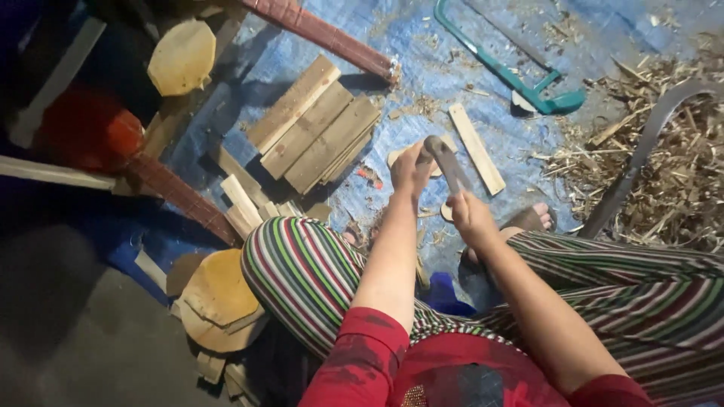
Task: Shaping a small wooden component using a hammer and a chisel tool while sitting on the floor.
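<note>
Planks and offcuts ring the person, who sits low on a blue tarp (483, 120) w/ knees spread in striped trousers (302, 271), so the work sits between the legs, close under both arms.

Far left: red container (87, 128), dim, partly hidden. Next to it an octagonal wood disc (181, 56) up top, and a stack of similar discs (219, 298) by the left knee, within arm's reach. Two reddish bamboo-like poles (177, 196) run diagonally across the left side and hem in that area. Stack of short planks (313, 128) lies flat, edges roughly aligned, just beyond the knee; smaller offcuts (241, 200) sit nearer.

Centre: left hand (411, 169) is closed around the rim of a small pale wood piece (441, 167), pinning it down on the tarp, prob. to keep it steady under the blade. Most of the piece is hidden by hand and tool. Right hand (469, 215) is fisted tight on the handle of a grey chopping blade (445, 160), blade end angled fwd over the piece, touching or just above it; can't tell which.

Right of that: loose wood strip (477, 148), a bare foot in a sandal (532, 218), a green-framed saw (513, 75) farther off, a long curved blade (641, 154) lying on a heap of wood shavings (671, 151). Curved blade lies near the right leg, crowding that side.
</note>
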